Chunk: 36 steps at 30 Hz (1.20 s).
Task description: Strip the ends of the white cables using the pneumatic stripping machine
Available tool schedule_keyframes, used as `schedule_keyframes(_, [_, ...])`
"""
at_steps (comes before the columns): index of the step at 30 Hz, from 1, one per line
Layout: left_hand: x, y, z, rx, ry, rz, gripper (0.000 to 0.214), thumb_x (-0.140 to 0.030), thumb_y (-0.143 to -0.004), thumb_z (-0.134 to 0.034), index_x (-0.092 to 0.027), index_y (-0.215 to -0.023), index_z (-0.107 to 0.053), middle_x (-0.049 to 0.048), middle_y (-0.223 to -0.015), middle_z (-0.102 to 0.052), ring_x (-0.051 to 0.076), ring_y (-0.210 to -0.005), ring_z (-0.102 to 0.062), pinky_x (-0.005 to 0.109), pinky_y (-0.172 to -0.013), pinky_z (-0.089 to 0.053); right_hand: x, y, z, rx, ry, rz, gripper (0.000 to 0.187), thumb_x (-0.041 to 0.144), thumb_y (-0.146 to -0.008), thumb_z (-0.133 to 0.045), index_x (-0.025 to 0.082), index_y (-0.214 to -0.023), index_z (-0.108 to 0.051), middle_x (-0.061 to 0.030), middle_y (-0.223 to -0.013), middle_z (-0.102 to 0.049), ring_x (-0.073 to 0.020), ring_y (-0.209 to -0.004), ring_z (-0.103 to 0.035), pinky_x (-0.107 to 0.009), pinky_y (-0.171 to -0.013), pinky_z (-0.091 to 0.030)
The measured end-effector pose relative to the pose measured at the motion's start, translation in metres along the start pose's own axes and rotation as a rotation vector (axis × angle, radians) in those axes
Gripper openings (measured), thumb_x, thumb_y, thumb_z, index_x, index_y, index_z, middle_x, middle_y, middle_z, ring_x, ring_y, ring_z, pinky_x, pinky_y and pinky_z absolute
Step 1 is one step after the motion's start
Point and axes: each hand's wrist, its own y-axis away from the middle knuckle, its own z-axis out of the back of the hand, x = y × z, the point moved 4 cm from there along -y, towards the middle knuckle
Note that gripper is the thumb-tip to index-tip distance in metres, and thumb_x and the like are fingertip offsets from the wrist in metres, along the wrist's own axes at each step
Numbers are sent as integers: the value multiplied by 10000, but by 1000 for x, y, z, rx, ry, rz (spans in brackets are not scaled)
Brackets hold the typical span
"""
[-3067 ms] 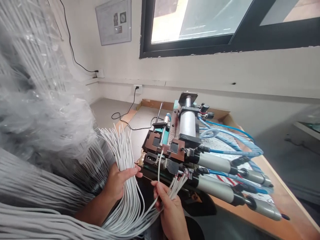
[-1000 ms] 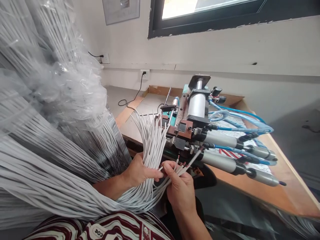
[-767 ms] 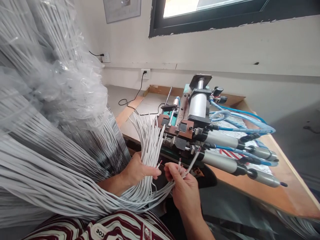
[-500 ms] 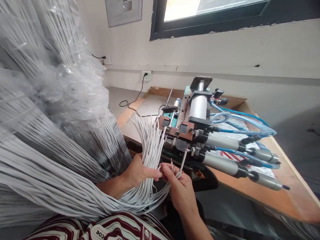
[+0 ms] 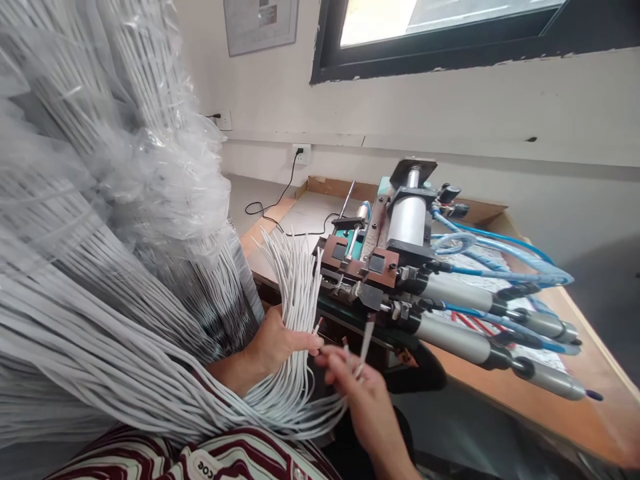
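Observation:
My left hand (image 5: 280,343) is closed round a thick bundle of white cables (image 5: 297,287), whose cut ends fan upward. By its thumb, one cable end shows a reddish tip. My right hand (image 5: 357,383), slightly blurred, is closed on a few white cables (image 5: 367,343) that stick up past its fingers, some with stripped, reddish ends. Its fingertips are close to my left thumb; whether they touch is unclear. Just beyond the hands stands a pneumatic machine (image 5: 370,267) with brown clamp blocks and silver cylinders. The tip of the upright cable is near its front edge.
Long bundles of white cables (image 5: 115,320), partly wrapped in clear plastic (image 5: 165,160), fill the left side. The machine sits on a wooden-edged table (image 5: 565,407) with blue air hoses (image 5: 505,247). A black cord (image 5: 273,217) runs to a wall socket (image 5: 301,154).
My right hand has shifted slightly down, its fingers moving away from the bundle. A reddish cable end now shows by my left thumb. The whole view has shifted a little.

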Motion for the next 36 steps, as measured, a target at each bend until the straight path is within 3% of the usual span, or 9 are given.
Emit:
schedule_keyframes(3, [-5, -6, 0, -42, 43, -10, 179, -128, -496, -715, -130, -633, -600, -34, -492, -558, 114, -444, -516, 252, -482, -429, -6, 8, -10, 167, 204, 89, 207, 376, -649, -661, 185, -720, -690, -51, -666, -638, -218, -669, -564, -310, -647, -427])
schedule_keyframes(6, [-9, -13, 4, -87, 23, -35, 211, -126, -473, -736, -124, -652, -624, -6, -527, -608, 141, -499, -557, 266, -536, -445, 1, 8, -12, 134, 249, 240, 155, 352, -676, -641, 201, -662, -673, -41, -678, -620, -200, -648, -551, -282, -613, -420])
schedule_keyframes(8, [-13, -17, 8, -112, 8, -58, 197, -130, -480, -738, -122, -653, -645, 17, -579, -645, 160, -565, -588, 267, -583, -450, 5, 4, -8, 56, 222, 260, 160, 352, -704, -618, 198, -686, -659, -14, -610, -562, -158, -556, -496, -258, -540, -392])
schedule_keyframes(14, [-25, -27, 17, -187, -15, -85, 92, -139, -545, -693, -137, -636, -680, -1, -566, -650, 161, -554, -609, 256, -576, -461, 7, -23, -4, -207, -101, 165, 256, 394, -696, -633, 158, -794, -644, 14, -567, -490, -121, -520, -418, -250, -507, -349])
schedule_keyframes(20, [-25, -30, 14, -159, -14, -58, 102, -164, -549, -699, -131, -644, -682, 12, -588, -661, 172, -548, -621, 262, -558, -477, 6, -49, -18, -189, -312, 71, 272, 392, -635, -687, 150, -752, -648, 11, -578, -517, -94, -477, -392, -236, -469, -337])
schedule_keyframes(28, [-16, -36, 14, -161, 50, -19, 167, -161, -531, -705, -123, -685, -653, 19, -579, -652, 192, -544, -635, 283, -525, -491, 8, -56, -16, -194, -358, 50, 260, 396, -620, -696, 156, -691, -628, 38, -531, -458, -79, -458, -345, -214, -438, -285])
schedule_keyframes(32, [-16, -36, 11, -154, 37, -21, 126, -160, -541, -698, -128, -640, -628, 7, -526, -635, 189, -519, -626, 277, -501, -483, 11, -59, -17, -162, -300, 50, 276, 426, -661, -648, 156, -716, -626, 36, -528, -460, -82, -444, -346, -218, -436, -281])
schedule_keyframes(36, [-20, -31, 7, -150, 30, -51, 128, -152, -546, -696, -123, -658, -642, 4, -568, -644, 173, -533, -616, 269, -519, -486, -12, -55, -8, -134, 61, 153, 276, 439, -725, -559, 173, -699, -629, 0, -537, -519, -137, -488, -454, -264, -504, -344])
